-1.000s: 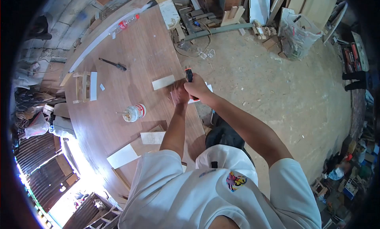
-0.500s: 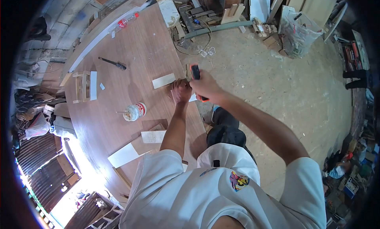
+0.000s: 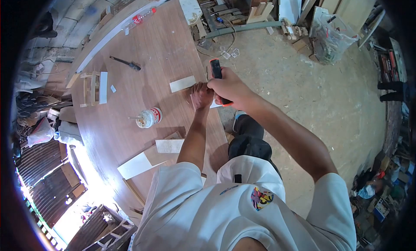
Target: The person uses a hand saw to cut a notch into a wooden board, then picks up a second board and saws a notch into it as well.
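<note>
My right hand (image 3: 229, 87) is wrapped round a black and orange tool (image 3: 216, 69), just past the table's right edge. Beside it, my left hand (image 3: 202, 96) presses at the edge of the wooden table (image 3: 173, 43), fingers bent over something I cannot make out. A white piece (image 3: 214, 104) shows partly beneath my hands. Just left of my left hand lies a pale rectangular board (image 3: 182, 83). Nearer my body, another white block (image 3: 169, 145) and a white-ended board (image 3: 136, 167) rest on the table.
A jar (image 3: 149, 118) with a stick in it stands on the table. Further off are a dark tool (image 3: 125, 63), a small wooden frame (image 3: 91, 89) and a plastic bottle (image 3: 143, 17). A plastic bag of scraps (image 3: 331, 38) sits on the floor.
The view has shifted slightly. My right hand and the black and orange tool are a little higher in view, still beside my left hand, which keeps its place at the table edge.
</note>
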The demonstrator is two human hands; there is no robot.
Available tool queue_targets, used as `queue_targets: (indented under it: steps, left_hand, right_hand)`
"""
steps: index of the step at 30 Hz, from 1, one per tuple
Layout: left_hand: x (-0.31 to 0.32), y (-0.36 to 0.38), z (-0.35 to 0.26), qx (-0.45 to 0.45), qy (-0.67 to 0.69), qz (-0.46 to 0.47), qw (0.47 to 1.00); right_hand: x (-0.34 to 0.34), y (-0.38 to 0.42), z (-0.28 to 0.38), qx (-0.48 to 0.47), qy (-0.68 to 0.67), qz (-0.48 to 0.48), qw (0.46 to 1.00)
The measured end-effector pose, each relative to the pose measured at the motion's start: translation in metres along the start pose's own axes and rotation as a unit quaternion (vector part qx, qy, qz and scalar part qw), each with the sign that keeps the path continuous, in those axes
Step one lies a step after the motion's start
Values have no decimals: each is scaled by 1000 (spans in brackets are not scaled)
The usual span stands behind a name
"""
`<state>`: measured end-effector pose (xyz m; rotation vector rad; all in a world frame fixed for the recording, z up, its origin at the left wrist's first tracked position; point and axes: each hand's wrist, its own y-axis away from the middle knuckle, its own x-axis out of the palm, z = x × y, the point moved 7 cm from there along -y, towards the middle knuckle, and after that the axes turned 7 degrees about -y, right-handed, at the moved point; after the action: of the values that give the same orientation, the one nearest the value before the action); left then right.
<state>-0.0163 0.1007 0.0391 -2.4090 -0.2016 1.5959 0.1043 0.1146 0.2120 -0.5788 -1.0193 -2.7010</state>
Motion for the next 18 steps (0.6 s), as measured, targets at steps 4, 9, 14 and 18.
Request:
queue_targets:
  steps: [4, 9, 14, 18]
  left_hand:
    - [2, -4, 0, 1, -8, -7, 1000]
    - [-3, -5, -3, 21, -8, -23, 999]
    - [-3, -6, -6, 34, -5, -25, 999]
    - [-6, -10, -4, 4, 32, -10, 999]
  right_hand:
    - [-15, -3, -13, 14, 16, -7, 1000]
    - [-33, -72, -75, -61, 66, -71, 993]
    - [-27, -60, -54, -30, 102, -78, 991]
    - [-12, -26, -18, 4, 37, -42, 998]
